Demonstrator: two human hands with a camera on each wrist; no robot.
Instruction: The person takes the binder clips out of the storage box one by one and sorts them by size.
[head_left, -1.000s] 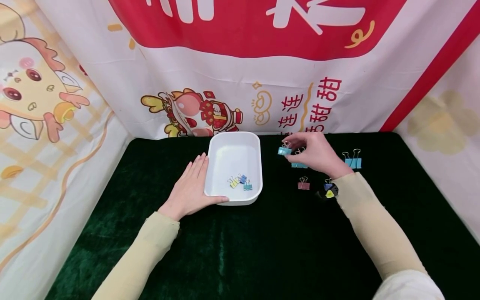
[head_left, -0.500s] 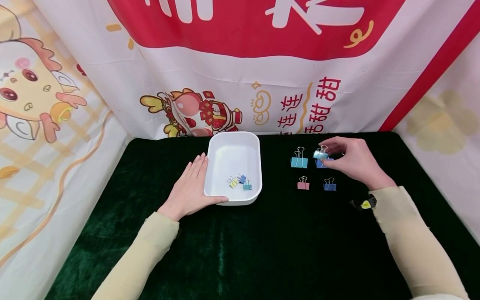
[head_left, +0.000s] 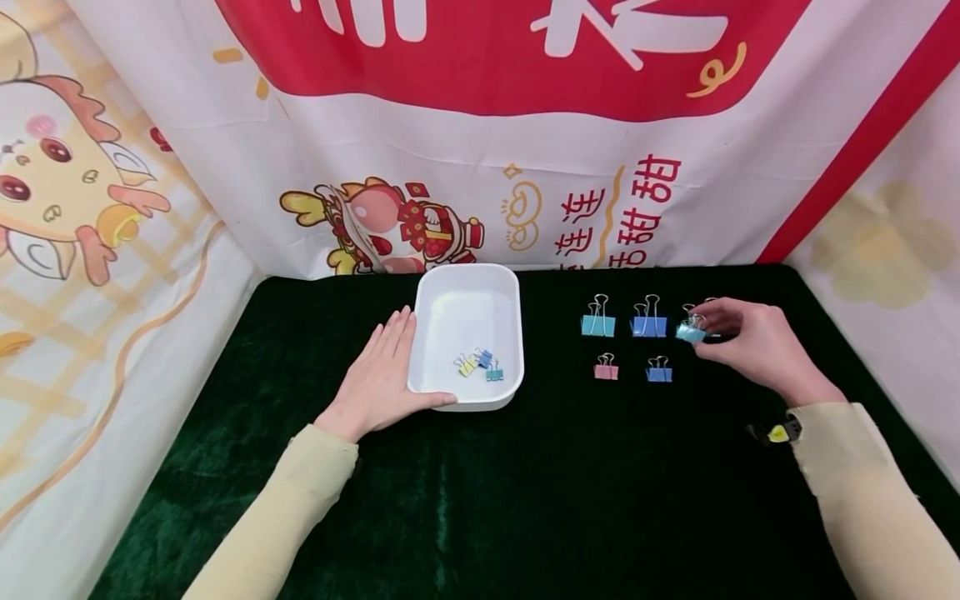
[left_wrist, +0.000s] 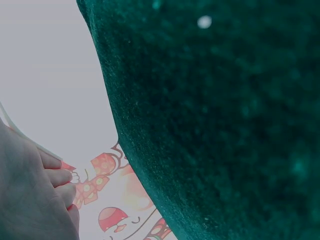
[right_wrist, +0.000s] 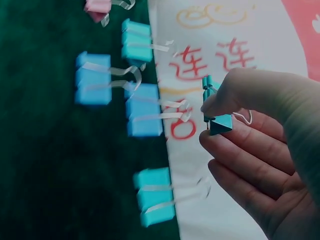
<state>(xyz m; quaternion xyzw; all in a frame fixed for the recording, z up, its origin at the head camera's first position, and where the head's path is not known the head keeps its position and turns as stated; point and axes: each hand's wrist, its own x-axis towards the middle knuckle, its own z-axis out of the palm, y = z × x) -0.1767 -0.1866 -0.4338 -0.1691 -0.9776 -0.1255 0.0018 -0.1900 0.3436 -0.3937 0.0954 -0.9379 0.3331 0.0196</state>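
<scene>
My left hand [head_left: 382,371] rests with straight fingers along the left wall of a white plastic bin [head_left: 483,405], its thumb over the near rim. Inside the bin lie a yellow binder clip [head_left: 467,366], a blue binder clip [head_left: 484,358] and a teal binder clip [head_left: 494,375]. Between thumb and fingers, my right hand [head_left: 761,342] pinches another teal binder clip [head_left: 689,332], held up at the right of the table. Behind that hand, a larger teal clip is mostly hidden in the head view; the right wrist view shows this larger teal clip [right_wrist: 156,196] plainly.
On the dark green cloth [head_left: 555,500] stand a light-blue clip [head_left: 597,326] and a blue clip [head_left: 649,327] in the back row. A pink clip [head_left: 606,372] and a smaller blue clip [head_left: 660,374] sit in front. A printed curtain [head_left: 465,142] borders the table's back edge.
My right hand, pinching the teal clip, has moved rightward from above the light-blue clip, past the blue one, to the larger teal clip. The left hand and bin stay put.
</scene>
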